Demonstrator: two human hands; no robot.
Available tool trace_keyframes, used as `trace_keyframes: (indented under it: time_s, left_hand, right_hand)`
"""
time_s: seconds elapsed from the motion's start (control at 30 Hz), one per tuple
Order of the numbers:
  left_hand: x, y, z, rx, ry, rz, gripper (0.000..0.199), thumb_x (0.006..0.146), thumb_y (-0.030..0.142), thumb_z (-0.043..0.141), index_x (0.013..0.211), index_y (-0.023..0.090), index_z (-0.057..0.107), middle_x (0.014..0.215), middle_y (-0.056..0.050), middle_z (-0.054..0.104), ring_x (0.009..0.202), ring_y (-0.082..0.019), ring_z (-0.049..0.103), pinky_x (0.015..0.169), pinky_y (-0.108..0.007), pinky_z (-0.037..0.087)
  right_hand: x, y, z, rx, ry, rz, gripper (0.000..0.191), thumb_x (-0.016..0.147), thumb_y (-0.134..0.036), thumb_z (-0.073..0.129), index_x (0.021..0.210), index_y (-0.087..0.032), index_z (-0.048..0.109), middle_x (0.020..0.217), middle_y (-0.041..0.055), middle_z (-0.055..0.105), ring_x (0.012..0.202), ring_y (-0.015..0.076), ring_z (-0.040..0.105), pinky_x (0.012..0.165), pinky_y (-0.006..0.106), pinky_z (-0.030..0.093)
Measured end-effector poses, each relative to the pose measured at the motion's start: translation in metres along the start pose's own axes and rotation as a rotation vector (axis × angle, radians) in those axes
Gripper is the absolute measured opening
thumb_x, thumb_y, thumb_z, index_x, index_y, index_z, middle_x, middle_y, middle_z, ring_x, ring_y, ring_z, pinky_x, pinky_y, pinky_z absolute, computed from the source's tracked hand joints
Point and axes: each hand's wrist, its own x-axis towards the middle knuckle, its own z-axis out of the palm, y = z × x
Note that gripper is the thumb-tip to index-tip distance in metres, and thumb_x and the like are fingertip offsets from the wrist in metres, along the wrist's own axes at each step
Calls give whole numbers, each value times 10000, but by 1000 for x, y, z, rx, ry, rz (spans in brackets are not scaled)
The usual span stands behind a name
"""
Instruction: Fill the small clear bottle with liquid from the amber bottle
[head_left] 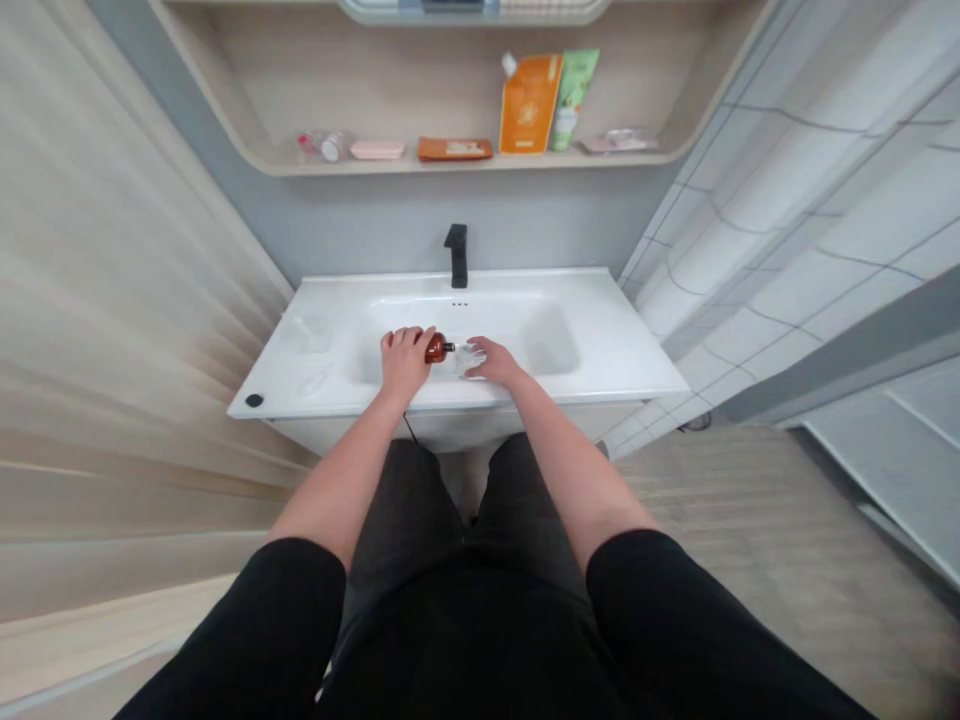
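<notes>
My left hand (406, 362) is wrapped round a small amber bottle (436, 348), tipped on its side with its dark neck pointing right. Facing it, my right hand (492, 360) holds a clear, glass-like container (469, 359) by its right side. The bottle's mouth is at the container's left edge, and whether they touch is too small to tell. Both hands are over the front part of the white sink basin (551, 335). Any liquid between bottle and container cannot be made out.
A black faucet (458, 258) stands behind the basin. A round black object (254, 400) lies at the counter's front left corner, with a faint clear item (311, 333) behind it. Above, a shelf (375, 168) holds an orange pouch (529, 105), a green tube (574, 100) and small packages.
</notes>
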Motion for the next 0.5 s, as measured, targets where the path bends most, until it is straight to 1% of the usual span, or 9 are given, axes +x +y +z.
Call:
trace_keyframes:
  time_s: [0.2,0.37,0.5]
  left_hand:
    - [0,-1,1,-17,11,11,591,1019,225,566,1602,284,637,1514,-180,681,1412,-409,550,1240,-605,317]
    - [0,-1,1,-30,16,16,607,1007,215,575,1607,287,636,1504,-183,686,1413,-410,550,1247,-611,308]
    - [0,0,0,-10,1,-3,609,1009,218,572,1611,292,633,1526,-172,682,1418,-405,548,1251,-602,308]
  right_hand:
    - [-1,-1,0,-18,6,-20,820,614,-171,995,1385,-260,729,1237,43,808,1162,285,778,1142,450,586]
    - [-1,0,0,-27,-4,-27,837,615,-190,1008,1399,-257,722,1273,55,807,1178,288,775,1141,452,584]
    - [0,1,1,-32,-3,-23,841,619,-205,1013,1406,-255,721,1259,55,809,1162,291,778,1138,456,587]
